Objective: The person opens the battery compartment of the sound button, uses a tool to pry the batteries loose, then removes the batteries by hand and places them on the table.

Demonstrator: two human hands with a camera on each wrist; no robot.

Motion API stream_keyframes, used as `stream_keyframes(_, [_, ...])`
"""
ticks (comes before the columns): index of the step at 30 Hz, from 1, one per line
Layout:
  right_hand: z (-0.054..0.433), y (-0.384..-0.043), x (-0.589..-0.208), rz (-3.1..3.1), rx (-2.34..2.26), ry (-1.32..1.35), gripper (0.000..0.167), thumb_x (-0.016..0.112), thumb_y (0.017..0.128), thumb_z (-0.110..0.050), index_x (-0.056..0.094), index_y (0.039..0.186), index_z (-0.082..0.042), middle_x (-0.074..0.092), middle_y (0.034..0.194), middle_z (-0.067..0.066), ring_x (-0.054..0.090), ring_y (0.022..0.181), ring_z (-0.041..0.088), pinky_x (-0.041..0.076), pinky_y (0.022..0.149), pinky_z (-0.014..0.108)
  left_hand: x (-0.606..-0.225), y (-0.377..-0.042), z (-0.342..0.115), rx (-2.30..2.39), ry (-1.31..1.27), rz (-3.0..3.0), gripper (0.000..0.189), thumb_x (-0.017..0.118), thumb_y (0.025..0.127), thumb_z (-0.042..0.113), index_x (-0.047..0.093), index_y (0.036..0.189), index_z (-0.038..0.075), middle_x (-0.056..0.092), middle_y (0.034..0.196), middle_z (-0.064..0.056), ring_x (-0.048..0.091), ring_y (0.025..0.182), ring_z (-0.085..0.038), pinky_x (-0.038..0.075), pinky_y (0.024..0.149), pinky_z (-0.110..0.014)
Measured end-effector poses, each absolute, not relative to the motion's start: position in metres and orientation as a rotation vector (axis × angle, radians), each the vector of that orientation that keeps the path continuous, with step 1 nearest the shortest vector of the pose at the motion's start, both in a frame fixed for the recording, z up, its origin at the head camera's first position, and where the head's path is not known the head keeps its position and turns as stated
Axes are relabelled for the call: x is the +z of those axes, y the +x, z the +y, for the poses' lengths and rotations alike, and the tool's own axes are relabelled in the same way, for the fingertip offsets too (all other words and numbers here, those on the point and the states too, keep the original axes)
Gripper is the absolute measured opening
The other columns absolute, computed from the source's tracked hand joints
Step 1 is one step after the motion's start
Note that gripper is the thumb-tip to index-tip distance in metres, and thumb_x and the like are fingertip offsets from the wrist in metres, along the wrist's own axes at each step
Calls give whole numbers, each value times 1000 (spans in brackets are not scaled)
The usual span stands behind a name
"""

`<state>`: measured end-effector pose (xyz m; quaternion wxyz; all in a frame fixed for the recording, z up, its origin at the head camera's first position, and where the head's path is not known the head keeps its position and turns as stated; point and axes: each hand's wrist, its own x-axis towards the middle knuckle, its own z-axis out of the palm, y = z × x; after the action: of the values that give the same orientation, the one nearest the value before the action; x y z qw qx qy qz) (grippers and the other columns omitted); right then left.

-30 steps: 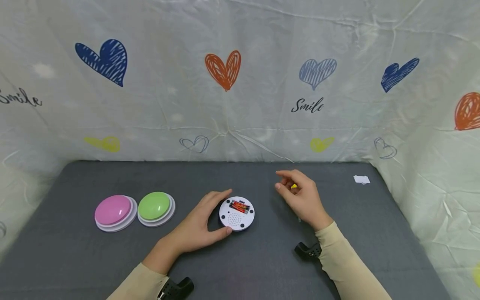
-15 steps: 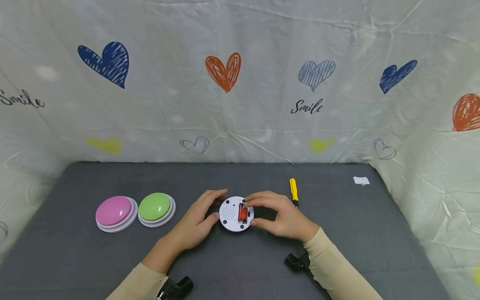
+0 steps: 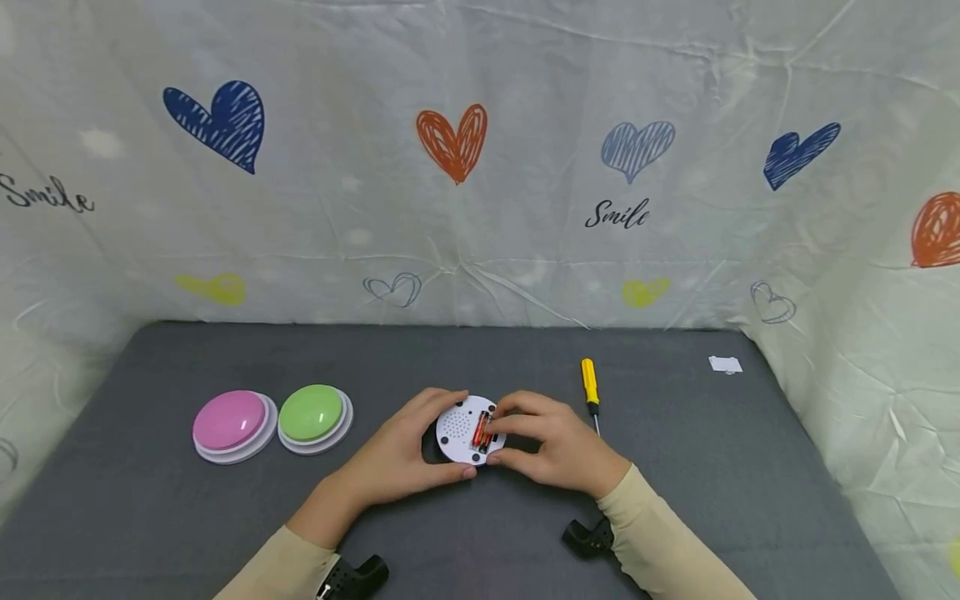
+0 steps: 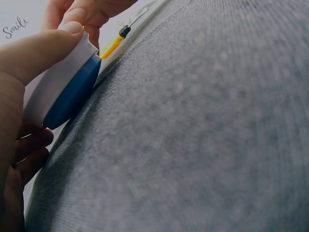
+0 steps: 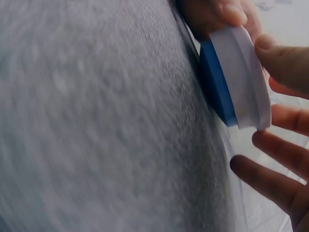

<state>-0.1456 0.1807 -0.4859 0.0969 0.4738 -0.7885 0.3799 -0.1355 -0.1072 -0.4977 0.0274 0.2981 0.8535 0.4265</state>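
- Near the lower middle of the head view, the left hand curled round the left rim of a round white buzzer turned underside up, thumb at its near edge, fingers at the far edge.
- The right hand gripped the buzzer's right rim, fingertips bent over the open battery slot, where red batteries lay side by side.
- The buzzer's base was smooth white plastic with a patch of small speaker holes; the wrist views showed a glossy blue dome beneath it, tipped up off the mat.
- The mat was dark grey with a fine woven grain.
- A second before, the right hand had been up at the screwdriver, well away from the buzzer; it had since come over to the buzzer.
- Left of centre sat a green buzzer and a pink buzzer, domed and shiny, side by side.
- Right of centre, farther back, lay a yellow-handled screwdriver with a thin metal shaft.
- Far right, a small white scrap lay flat.
- Behind stood a wrinkled pale cloth printed with scribbled hearts.
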Motion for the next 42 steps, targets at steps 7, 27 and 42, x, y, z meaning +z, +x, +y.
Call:
stream_keyframes(7, [176, -142, -491, -2329, 985, 1385, 30, 88, 96, -25, 82, 124, -16, 70, 127, 1, 65, 120, 15, 56, 101, 31, -500, -135, -106, 1322, 918, 2646, 91, 90, 89, 54, 53, 161, 15, 56, 149, 7, 58, 132, -14, 53, 107, -50])
stream_keyframes(27, [175, -140, -488, -2328, 880, 1404, 17, 81, 102, -26, 83, 118, -19, 68, 124, 0, 64, 119, 15, 56, 99, 29, -501, -136, -103, 1413, 931, 2616, 91, 96, 86, 45, 55, 159, 11, 58, 147, 5, 59, 130, -15, 52, 107, -49])
stream_keyframes(42, [179, -144, -482, -2334, 800, 1465, 29, 82, 101, -25, 82, 129, -19, 73, 137, 4, 64, 138, 28, 53, 112, 41, -501, -142, -104, 1440, 880, 2650, 91, 97, 85, 43, 55, 159, 10, 58, 147, 3, 59, 132, -17, 49, 110, -51])
